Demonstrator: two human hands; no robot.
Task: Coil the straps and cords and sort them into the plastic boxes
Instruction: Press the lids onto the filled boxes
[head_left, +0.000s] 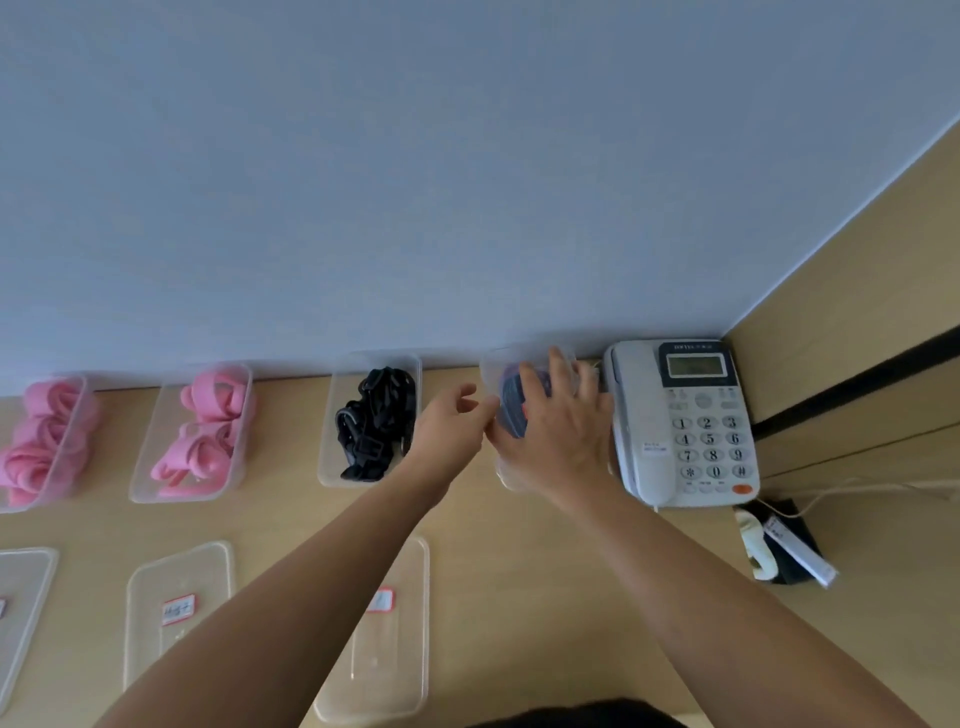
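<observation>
1. Lids of clear plastic lie nearest me on the pale wooden tabletop (519, 597): a plain clear lid (21, 597) at the far left, a clear lid with a red-edged label (176, 613) beside it, and a third clear lid (384, 649) partly under my left forearm.
2. Both of my bare forearms reach over these lids toward the row of boxes at the far edge.
3. My left hand (452, 421) is just beside the left rim of the rightmost clear plastic box (493, 364). Its fingers (465, 392) are loosely curled, and I cannot tell whether they pinch the rim or only touch it.
4. My right hand (561, 436) lies over that same box, fingers (558, 369) spread and straight, pressing down on a dark blue coiled strap (511, 400) inside it.
5. Next box to the left, the third clear box (332, 441), holds black straps with buckles (374, 421).
6. Further left, the second clear box (150, 467) holds coiled pink straps (208, 431), and the leftmost clear box (78, 441) holds more pink coils (41, 441).
7. A grey-white desk telephone (685, 421) sits just beside my right hand, in the corner.
8. A pale blue-grey wall (415, 182) stands behind the whole row.
</observation>
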